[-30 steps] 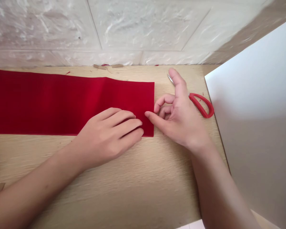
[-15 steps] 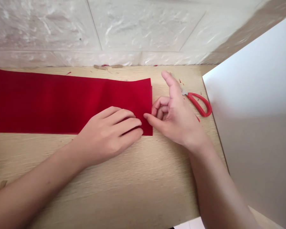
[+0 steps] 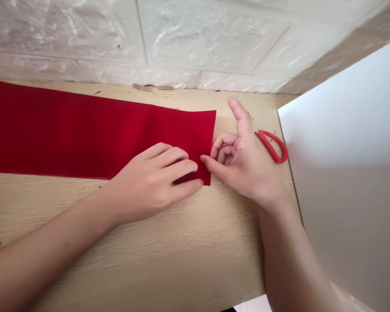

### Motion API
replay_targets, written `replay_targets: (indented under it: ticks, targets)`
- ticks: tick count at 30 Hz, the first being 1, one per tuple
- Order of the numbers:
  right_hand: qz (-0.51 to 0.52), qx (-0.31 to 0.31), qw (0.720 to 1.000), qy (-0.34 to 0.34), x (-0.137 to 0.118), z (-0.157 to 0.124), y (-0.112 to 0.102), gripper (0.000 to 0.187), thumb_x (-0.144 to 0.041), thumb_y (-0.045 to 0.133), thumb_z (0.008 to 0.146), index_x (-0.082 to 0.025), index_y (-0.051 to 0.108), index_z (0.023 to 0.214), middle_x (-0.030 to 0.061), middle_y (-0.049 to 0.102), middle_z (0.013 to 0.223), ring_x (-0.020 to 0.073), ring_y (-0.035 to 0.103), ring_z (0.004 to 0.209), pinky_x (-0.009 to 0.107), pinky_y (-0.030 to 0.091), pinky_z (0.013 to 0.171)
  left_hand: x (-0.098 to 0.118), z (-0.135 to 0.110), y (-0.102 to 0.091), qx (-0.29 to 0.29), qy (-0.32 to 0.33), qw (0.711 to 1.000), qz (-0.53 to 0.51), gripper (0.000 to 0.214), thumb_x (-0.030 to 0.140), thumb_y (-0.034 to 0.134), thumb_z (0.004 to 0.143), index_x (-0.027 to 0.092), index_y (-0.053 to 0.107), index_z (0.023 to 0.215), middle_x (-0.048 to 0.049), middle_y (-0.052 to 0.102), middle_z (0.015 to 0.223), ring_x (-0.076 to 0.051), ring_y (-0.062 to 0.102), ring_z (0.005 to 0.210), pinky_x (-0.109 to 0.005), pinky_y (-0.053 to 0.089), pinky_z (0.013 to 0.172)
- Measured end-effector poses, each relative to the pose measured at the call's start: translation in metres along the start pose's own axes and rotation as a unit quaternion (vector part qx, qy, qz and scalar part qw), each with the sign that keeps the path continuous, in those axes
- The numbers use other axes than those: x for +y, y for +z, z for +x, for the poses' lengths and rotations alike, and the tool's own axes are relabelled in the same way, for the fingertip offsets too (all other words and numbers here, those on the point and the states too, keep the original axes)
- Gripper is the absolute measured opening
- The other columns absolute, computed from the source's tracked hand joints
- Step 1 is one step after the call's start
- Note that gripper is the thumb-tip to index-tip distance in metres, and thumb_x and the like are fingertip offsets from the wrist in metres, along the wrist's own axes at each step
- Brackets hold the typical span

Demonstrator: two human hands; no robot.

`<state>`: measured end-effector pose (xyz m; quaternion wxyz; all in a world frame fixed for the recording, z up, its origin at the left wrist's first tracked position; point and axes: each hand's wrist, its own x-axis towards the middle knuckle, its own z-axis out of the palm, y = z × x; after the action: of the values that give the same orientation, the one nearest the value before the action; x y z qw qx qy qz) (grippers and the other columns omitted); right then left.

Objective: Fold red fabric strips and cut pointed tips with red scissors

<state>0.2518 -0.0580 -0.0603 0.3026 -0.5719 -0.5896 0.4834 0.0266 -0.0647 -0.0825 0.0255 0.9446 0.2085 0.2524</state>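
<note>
A long red sheet (image 3: 84, 130) lies flat on the wooden table (image 3: 182, 251), running off to the left. My left hand (image 3: 152, 182) rests palm down on the sheet's near right corner, fingers stretched out and pressed flat. Just past the sheet's right edge is my right hand (image 3: 247, 164). Its thumb tip touches that edge near the corner, its index finger points up, and the other fingers are loosely curled with nothing in them. Red-handled scissors (image 3: 274, 145) lie on the table behind my right hand, partly hidden by it.
A big white board (image 3: 351, 173) covers the table's right side. A pale stone-look wall (image 3: 198, 39) runs along the back edge, with small wood and red scraps (image 3: 143, 87) at its foot. The table's near edge is at the bottom right.
My left fingers have slid a little toward the sheet's near right corner. The sheet's right end lies flatter than half a second ago. The view has shifted slightly.
</note>
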Motion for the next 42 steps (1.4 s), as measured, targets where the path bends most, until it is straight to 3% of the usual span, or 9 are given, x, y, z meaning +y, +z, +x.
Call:
replay_targets:
  ticks: [5,13,19,29,32,35,38,42]
  targets:
    - [-0.022,-0.020,0.999,-0.034,0.009,0.002,-0.001,0.112,-0.019,0.076,0.077,-0.037,0.009,0.165,-0.0074,0.062,0.082,0.0112,0.059,0.048,0.023,0.047,0.039,0.001,-0.001,0.000,-0.002,0.000,1.000,-0.016,0.020,0.009,0.054,0.100,0.016,0.071,0.109,-0.0067,0.073,0.107,-0.025,0.062,0.103,-0.039,0.050,0.085]
    - [-0.036,-0.014,0.998,-0.052,0.009,0.002,-0.003,0.104,-0.024,0.078,0.081,-0.040,0.016,0.163,-0.0046,0.060,0.092,0.0095,0.058,0.050,0.026,0.054,0.041,0.001,-0.001,0.001,-0.008,0.005,1.000,-0.016,0.023,0.009,0.052,0.101,0.017,0.070,0.113,-0.0057,0.073,0.109,-0.025,0.062,0.104,-0.039,0.049,0.087]
    - [-0.037,-0.024,0.998,-0.043,0.011,0.003,-0.004,0.105,-0.020,0.077,0.081,-0.035,0.014,0.163,-0.0065,0.052,0.085,0.0095,0.055,0.057,0.025,0.054,0.050,0.000,-0.001,0.001,-0.010,0.001,1.000,-0.012,0.023,0.010,0.052,0.102,0.018,0.070,0.113,-0.0046,0.073,0.108,-0.024,0.061,0.102,-0.039,0.048,0.086]
    - [-0.106,-0.006,0.988,-0.114,0.013,0.001,-0.003,0.093,-0.017,0.073,0.083,-0.028,0.025,0.162,-0.0075,0.051,0.078,0.0102,0.056,0.056,0.026,0.054,0.051,-0.001,0.003,-0.005,-0.031,0.004,0.999,-0.017,0.020,0.010,0.055,0.100,0.017,0.072,0.110,-0.0046,0.074,0.108,-0.024,0.062,0.102,-0.038,0.048,0.084]
    - [-0.198,0.064,0.954,-0.215,0.005,-0.002,0.001,0.058,-0.014,0.066,0.090,-0.023,0.052,0.146,-0.0009,0.064,0.088,0.0121,0.060,0.062,0.028,0.056,0.055,-0.001,0.001,-0.001,-0.015,-0.006,1.000,-0.025,0.021,0.011,0.054,0.102,0.018,0.072,0.110,-0.0044,0.073,0.109,-0.024,0.061,0.102,-0.038,0.047,0.085]
    - [-0.308,0.128,0.887,-0.318,-0.003,-0.006,0.002,0.023,-0.011,0.062,0.095,-0.022,0.074,0.112,0.0052,0.076,0.101,0.0192,0.071,0.086,0.037,0.060,0.079,-0.001,0.001,0.000,-0.009,-0.016,0.999,-0.034,0.021,0.013,0.054,0.103,0.019,0.073,0.109,-0.0037,0.074,0.108,-0.024,0.060,0.102,-0.038,0.046,0.085]
    - [-0.375,0.123,0.859,-0.327,-0.005,-0.008,0.000,0.016,-0.014,0.065,0.096,-0.021,0.078,0.102,0.0058,0.081,0.107,0.0234,0.073,0.096,0.040,0.059,0.086,-0.001,0.002,-0.002,-0.015,-0.022,0.999,-0.039,0.021,0.014,0.055,0.102,0.019,0.075,0.107,-0.0032,0.074,0.107,-0.023,0.060,0.100,-0.038,0.046,0.084]
    - [-0.421,0.104,0.850,-0.298,0.000,-0.004,0.001,0.021,-0.019,0.065,0.098,-0.017,0.078,0.114,0.0068,0.080,0.116,0.0241,0.072,0.103,0.038,0.059,0.089,-0.001,0.004,-0.004,-0.014,-0.027,0.999,-0.038,0.025,0.013,0.052,0.103,0.020,0.076,0.107,-0.0027,0.074,0.105,-0.023,0.059,0.097,-0.038,0.045,0.083]
